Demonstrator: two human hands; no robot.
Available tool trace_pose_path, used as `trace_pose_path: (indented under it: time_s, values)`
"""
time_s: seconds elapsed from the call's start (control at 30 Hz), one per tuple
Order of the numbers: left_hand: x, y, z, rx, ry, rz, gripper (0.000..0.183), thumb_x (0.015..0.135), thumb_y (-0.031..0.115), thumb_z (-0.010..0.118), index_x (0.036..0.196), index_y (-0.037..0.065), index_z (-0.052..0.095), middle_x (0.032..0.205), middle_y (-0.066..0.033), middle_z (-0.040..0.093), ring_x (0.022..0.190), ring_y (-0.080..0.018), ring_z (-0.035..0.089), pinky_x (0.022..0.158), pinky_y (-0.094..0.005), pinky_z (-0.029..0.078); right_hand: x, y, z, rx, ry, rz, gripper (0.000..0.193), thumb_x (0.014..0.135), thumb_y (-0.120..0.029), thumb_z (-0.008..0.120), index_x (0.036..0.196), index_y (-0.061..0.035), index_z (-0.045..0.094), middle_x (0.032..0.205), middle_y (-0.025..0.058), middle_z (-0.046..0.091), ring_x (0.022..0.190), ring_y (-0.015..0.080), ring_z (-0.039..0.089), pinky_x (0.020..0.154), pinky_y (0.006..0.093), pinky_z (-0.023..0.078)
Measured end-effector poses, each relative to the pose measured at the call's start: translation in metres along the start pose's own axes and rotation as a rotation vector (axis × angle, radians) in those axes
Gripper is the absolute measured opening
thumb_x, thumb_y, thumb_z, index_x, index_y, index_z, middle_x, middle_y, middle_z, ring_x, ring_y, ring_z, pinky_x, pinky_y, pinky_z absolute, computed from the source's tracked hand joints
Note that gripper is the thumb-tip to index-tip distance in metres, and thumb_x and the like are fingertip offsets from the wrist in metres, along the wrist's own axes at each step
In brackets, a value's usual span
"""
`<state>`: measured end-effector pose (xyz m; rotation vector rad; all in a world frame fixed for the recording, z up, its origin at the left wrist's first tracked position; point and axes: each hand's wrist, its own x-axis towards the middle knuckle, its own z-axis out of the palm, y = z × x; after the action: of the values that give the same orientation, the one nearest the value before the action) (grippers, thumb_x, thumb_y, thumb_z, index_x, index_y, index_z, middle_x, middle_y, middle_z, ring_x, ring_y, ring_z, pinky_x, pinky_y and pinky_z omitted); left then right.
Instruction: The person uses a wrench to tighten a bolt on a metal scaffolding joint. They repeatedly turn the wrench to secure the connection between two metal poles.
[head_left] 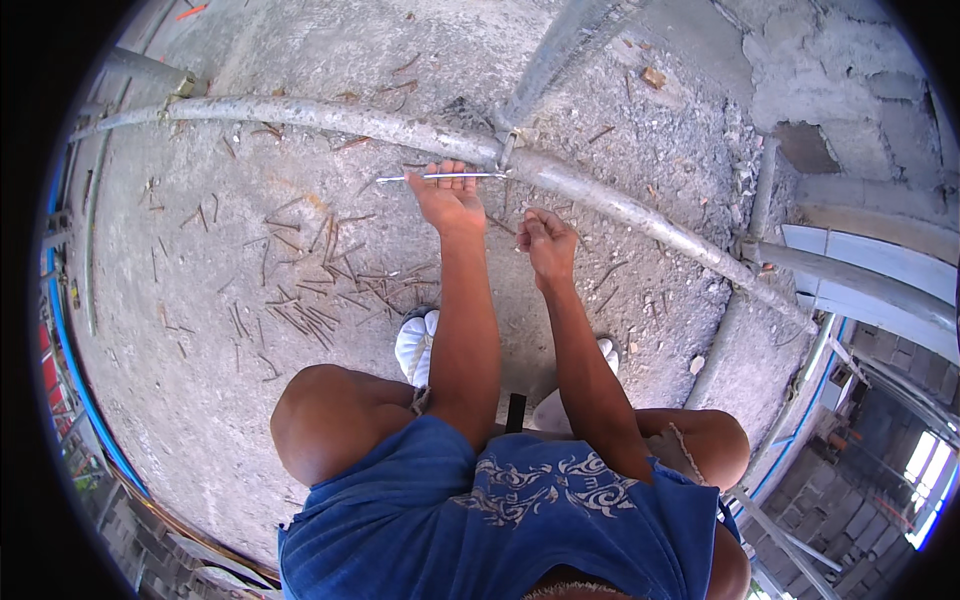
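Note:
My left hand (pixel 452 203) is palm up, with its fingers around a slim silver wrench (pixel 410 179). The wrench lies crosswise, and its right end meets the metal clamp (pixel 507 150) where two scaffold pipes join. Close to that joint on the right, my right hand (pixel 547 243) is closed with thumb and fingertips drawn together. Whatever may be between those fingers is too small to make out. A long grey scaffold pipe (pixel 610 192) runs just beyond both hands, and a second pipe (pixel 548 70) rises from the clamp.
Many bent, rusty nails (pixel 305 312) lie scattered on the rough concrete floor (pixel 190 380), mostly left of my arms. More pipes (pixel 868 273) and a block wall (pixel 850 90) stand at right. A blue hose or pipe (pixel 85 385) curves along the far left.

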<state>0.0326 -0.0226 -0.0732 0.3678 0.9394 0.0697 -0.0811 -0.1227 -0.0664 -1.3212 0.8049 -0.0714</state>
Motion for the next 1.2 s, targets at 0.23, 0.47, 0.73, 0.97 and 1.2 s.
trace_pose_path:
  time_s: [0.23, 0.47, 0.73, 0.97, 1.2]
  values:
    - [-0.024, 0.016, 0.026, -0.122, -0.057, 0.027, 0.052, 0.096, 0.063, 0.032, 0.089, 0.012, 0.038, 0.071, -0.0009, 0.038, 0.062, -0.0149, 0.037, 0.062, -0.0351, 0.037, 0.0, -0.005, -0.007, 0.014, 0.019, 0.027, 0.017, 0.093, -0.012, 0.06, 0.102, 0.0019, 0.064, 0.077, 0.0048, 0.064, 0.061, 0.0105, 0.057, 0.056, 0.0239, 0.047]
    - [-0.035, 0.012, 0.042, -0.014, -0.131, 0.2, 0.056, 0.093, 0.068, 0.036, 0.082, 0.013, 0.041, 0.063, 0.0009, 0.037, 0.052, -0.014, 0.033, 0.055, -0.0312, 0.031, 0.004, -0.009, -0.023, 0.068, 0.045, 0.013, 0.019, 0.093, -0.015, 0.06, 0.102, 0.0012, 0.065, 0.077, 0.0042, 0.064, 0.063, 0.0104, 0.057, 0.056, 0.0242, 0.047]
    - [-0.02, 0.037, 0.027, -0.019, -0.329, 0.248, 0.045, 0.087, 0.058, 0.061, 0.073, 0.018, 0.045, 0.06, 0.0024, 0.039, 0.056, -0.0143, 0.036, 0.062, -0.0329, 0.033, 0.015, -0.005, -0.026, 0.069, -0.033, -0.001, 0.021, 0.094, -0.017, 0.061, 0.102, 0.0013, 0.065, 0.078, 0.0039, 0.064, 0.063, 0.0101, 0.058, 0.057, 0.0239, 0.047]
    - [0.022, 0.036, 0.001, 0.012, -0.207, 0.133, 0.037, 0.094, 0.051, 0.054, 0.088, 0.014, 0.05, 0.087, -0.004, 0.051, 0.074, -0.0171, 0.048, 0.072, -0.0405, 0.043, 0.012, -0.008, -0.028, 0.019, -0.029, 0.02, 0.02, 0.093, -0.017, 0.06, 0.103, -0.0002, 0.065, 0.079, 0.0038, 0.064, 0.063, 0.0101, 0.058, 0.057, 0.0237, 0.047]
    - [0.049, 0.021, -0.05, 0.575, -0.065, 0.128, 0.036, 0.092, 0.033, 0.058, 0.117, 0.008, 0.052, 0.119, -0.0114, 0.052, 0.109, -0.0288, 0.05, 0.095, -0.0491, 0.042, 0.015, -0.013, -0.014, 0.028, -0.042, 0.076, 0.019, 0.092, -0.016, 0.06, 0.101, 0.0, 0.065, 0.078, 0.0037, 0.063, 0.062, 0.0102, 0.058, 0.054, 0.024, 0.046]
